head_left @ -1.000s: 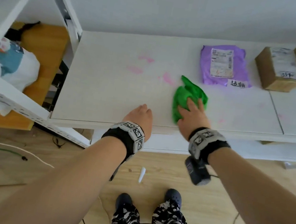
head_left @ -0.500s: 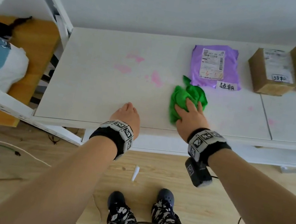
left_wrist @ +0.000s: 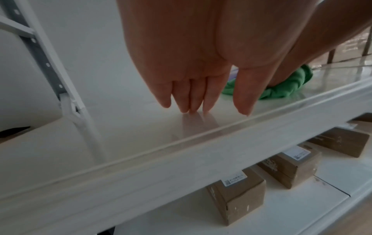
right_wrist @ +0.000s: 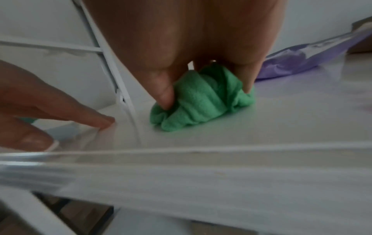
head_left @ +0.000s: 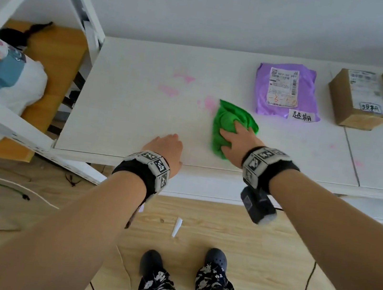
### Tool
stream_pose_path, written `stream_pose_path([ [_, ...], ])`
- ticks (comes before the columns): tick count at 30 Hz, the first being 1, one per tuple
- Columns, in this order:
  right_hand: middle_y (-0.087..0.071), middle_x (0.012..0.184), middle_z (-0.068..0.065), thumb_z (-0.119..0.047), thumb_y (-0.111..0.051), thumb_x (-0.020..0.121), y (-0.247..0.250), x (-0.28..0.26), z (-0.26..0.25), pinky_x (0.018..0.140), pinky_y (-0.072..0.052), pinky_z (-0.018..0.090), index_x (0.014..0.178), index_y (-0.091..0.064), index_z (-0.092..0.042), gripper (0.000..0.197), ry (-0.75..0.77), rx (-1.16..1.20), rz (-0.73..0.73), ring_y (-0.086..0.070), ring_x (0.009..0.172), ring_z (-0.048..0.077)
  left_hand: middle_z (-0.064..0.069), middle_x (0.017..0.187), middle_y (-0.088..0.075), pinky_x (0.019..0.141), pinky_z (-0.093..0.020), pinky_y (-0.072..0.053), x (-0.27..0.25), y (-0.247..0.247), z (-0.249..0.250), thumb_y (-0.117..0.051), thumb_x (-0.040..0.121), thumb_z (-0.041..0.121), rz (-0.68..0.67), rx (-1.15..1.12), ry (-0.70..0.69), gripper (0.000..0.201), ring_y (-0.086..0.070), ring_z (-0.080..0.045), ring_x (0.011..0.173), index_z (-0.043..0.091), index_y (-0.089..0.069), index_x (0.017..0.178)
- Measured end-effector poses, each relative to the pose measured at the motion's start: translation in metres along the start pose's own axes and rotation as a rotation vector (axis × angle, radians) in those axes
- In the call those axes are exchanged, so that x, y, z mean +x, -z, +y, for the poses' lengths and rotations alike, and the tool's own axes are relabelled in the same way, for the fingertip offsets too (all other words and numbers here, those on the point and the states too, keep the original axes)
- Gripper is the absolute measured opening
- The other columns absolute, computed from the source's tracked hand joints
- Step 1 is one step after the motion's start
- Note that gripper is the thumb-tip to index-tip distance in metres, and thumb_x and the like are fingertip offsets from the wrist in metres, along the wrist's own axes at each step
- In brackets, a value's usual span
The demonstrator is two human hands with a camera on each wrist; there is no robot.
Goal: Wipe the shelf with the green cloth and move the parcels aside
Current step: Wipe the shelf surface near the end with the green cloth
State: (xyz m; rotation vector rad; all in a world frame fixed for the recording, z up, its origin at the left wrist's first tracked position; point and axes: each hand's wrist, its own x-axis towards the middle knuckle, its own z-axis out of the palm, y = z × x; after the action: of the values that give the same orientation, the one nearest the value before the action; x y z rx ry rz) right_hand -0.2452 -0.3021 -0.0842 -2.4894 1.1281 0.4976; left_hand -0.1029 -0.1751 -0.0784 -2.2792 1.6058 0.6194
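The green cloth [head_left: 229, 123] lies bunched on the white shelf [head_left: 127, 114], just right of pink smears [head_left: 208, 103]. My right hand [head_left: 236, 142] grips the green cloth [right_wrist: 201, 101] with thumb and fingers curled round it, pressing it on the board. My left hand [head_left: 167, 146] rests flat near the front edge, its straight fingertips [left_wrist: 193, 109] touching the shelf [left_wrist: 141, 127]. A purple parcel [head_left: 287, 89] lies behind the cloth, with two brown boxes [head_left: 358, 98] to its right. In the right wrist view the purple parcel [right_wrist: 310, 58] is just beyond the cloth.
More pink smears [head_left: 169, 90] mark the shelf to the left. A white upright post [head_left: 82, 2] stands at the shelf's left end, with a bag [head_left: 4, 70] on a wooden table beyond. Several brown boxes [left_wrist: 237, 194] sit on the lower shelf.
My right hand has slid the cloth a little to the left, up against the nearest pink smear. The left hand stays resting at the front edge.
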Motion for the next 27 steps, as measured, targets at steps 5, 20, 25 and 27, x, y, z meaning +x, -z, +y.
stream_pose_path([
  [5, -0.013, 0.159, 0.008, -0.023, -0.042, 0.095, -0.022, 0.014, -0.075, 0.121, -0.007, 0.050, 0.146, -0.032, -0.028, 0.052, 0.220, -0.085, -0.058, -0.008, 0.148, 0.034, -0.013, 0.134, -0.046, 0.100, -0.039, -0.041, -0.002, 0.014, -0.030, -0.051, 0.093, 0.031, 0.003, 0.002, 0.091, 0.045, -0.049, -0.031, 0.123, 0.005, -0.047, 0.130],
  [20, -0.007, 0.158, 0.012, -0.027, -0.049, 0.094, 0.033, 0.090, -0.072, 0.121, -0.011, 0.043, 0.146, -0.031, -0.028, 0.055, -0.073, -0.021, 0.026, -0.011, 0.144, 0.041, -0.012, 0.134, -0.045, 0.105, -0.039, -0.040, 0.052, 0.026, -0.103, -0.067, 0.068, 0.064, 0.013, -0.070, 0.200, 0.088, -0.045, -0.029, 0.128, 0.007, -0.045, 0.131],
  [25, -0.005, 0.160, 0.013, -0.022, -0.050, 0.094, 0.018, 0.099, -0.131, 0.122, -0.007, 0.045, 0.148, -0.029, -0.029, 0.058, 0.196, -0.089, -0.026, -0.008, 0.147, 0.034, -0.014, 0.138, -0.041, 0.109, -0.039, -0.036, 0.063, 0.028, -0.118, -0.066, 0.066, 0.069, 0.040, -0.053, 0.217, 0.096, -0.039, -0.029, 0.132, 0.006, -0.043, 0.134],
  [27, -0.003, 0.161, 0.009, -0.020, -0.049, 0.094, 0.012, 0.098, -0.128, 0.123, -0.008, 0.041, 0.146, -0.031, -0.031, 0.057, 0.253, -0.082, -0.056, -0.009, 0.148, 0.033, -0.015, 0.140, -0.039, 0.110, -0.039, -0.035, 0.064, 0.031, -0.126, -0.066, 0.066, 0.070, 0.026, -0.063, 0.239, 0.097, -0.038, -0.030, 0.133, 0.006, -0.043, 0.135],
])
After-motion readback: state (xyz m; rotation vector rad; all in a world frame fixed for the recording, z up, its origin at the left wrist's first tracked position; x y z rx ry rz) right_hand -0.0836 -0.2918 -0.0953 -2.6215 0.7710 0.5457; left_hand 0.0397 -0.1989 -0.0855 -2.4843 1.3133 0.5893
